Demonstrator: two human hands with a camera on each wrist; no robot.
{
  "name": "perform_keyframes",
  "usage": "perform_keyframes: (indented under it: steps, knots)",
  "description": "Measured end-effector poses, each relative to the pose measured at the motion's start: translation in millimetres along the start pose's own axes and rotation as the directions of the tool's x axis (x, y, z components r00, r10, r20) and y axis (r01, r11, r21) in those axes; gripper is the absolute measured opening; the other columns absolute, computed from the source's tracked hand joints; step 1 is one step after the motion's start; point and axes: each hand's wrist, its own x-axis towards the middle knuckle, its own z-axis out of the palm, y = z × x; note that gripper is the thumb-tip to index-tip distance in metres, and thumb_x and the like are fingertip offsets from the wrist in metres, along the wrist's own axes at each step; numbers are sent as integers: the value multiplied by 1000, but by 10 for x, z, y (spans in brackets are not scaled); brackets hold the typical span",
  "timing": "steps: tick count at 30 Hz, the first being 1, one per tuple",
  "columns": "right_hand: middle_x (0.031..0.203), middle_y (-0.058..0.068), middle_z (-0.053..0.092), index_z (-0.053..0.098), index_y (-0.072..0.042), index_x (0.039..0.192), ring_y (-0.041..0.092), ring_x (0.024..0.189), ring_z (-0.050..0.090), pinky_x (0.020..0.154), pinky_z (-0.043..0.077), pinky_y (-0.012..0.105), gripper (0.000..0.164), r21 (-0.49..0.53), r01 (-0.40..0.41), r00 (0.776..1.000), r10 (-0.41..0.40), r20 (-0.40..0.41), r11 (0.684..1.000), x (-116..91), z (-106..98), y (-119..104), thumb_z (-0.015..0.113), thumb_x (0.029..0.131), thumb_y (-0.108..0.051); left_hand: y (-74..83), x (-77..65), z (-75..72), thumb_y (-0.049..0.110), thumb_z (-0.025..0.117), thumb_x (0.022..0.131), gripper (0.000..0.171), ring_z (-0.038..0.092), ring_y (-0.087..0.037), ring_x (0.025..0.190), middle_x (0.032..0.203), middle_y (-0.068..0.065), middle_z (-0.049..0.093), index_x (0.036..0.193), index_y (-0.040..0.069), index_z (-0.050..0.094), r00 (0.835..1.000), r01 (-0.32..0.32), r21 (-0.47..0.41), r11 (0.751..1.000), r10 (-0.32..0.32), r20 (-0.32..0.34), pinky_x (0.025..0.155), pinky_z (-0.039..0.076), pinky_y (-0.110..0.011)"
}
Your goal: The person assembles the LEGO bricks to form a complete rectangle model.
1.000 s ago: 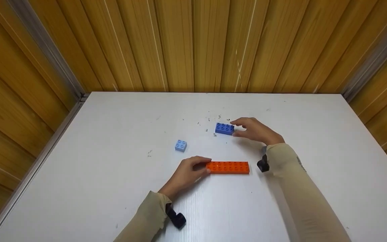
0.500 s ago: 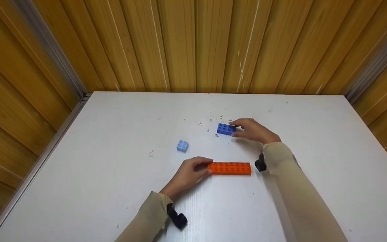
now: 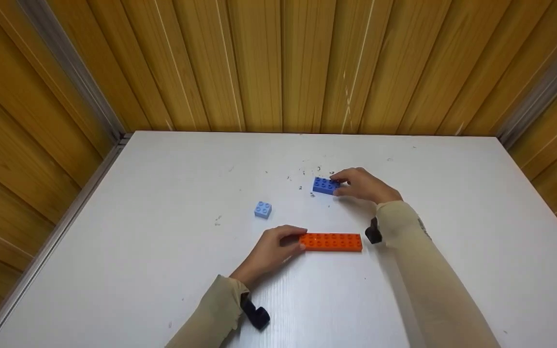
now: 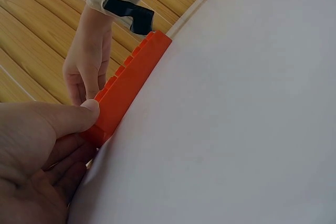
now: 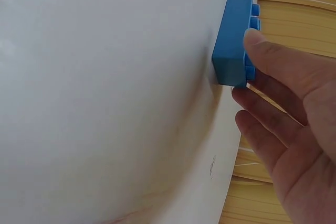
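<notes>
My left hand point(image 3: 266, 253) pinches the left end of a long orange toy building brick point(image 3: 332, 242), which lies studs up on the white table. The left wrist view shows the thumb at the near side of this orange brick point(image 4: 128, 82), the other fingers partly hidden behind it. Farther back, my right hand point(image 3: 368, 186) holds the right end of a blue brick point(image 3: 324, 186) between thumb and fingers. In the right wrist view the thumb lies along the studded side of the blue brick point(image 5: 232, 35); the far fingertips are partly hidden.
A small light blue square brick point(image 3: 263, 210) stands left of the blue one, beyond my left hand. Dark marks speckle the white table point(image 3: 138, 217) near the blue brick. Wood-patterned panels point(image 3: 302, 67) rise behind the table and at both sides.
My right hand has moved slightly left, its thumb and fingers now over the blue brick's right end. My left hand stays on the orange brick. The head view has shifted a little.
</notes>
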Motion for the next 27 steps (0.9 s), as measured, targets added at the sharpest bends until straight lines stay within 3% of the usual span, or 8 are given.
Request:
perform_keyframes:
  steps: [16, 27]
  knots:
    - [138, 16, 54, 58, -9, 133, 33, 126, 45, 113, 29, 54, 45, 18, -68, 996, 69, -49, 998, 4, 33, -10, 67, 89, -13, 15, 3, 1, 16, 65, 91, 35, 55, -18, 122, 126, -1, 64, 126, 14, 64, 1000, -6, -14, 1000, 6, 2, 108, 40, -39]
    - [135, 15, 57, 60, -9, 131, 32, 125, 48, 112, 31, 53, 43, 24, -85, 996, 86, -26, 996, 27, 50, -9, 68, 89, -13, 8, 3, 7, 14, 66, 90, 35, 56, -21, 121, 125, -4, 65, 125, 11, 65, 999, -32, -9, 999, 32, -8, 107, 42, -40]
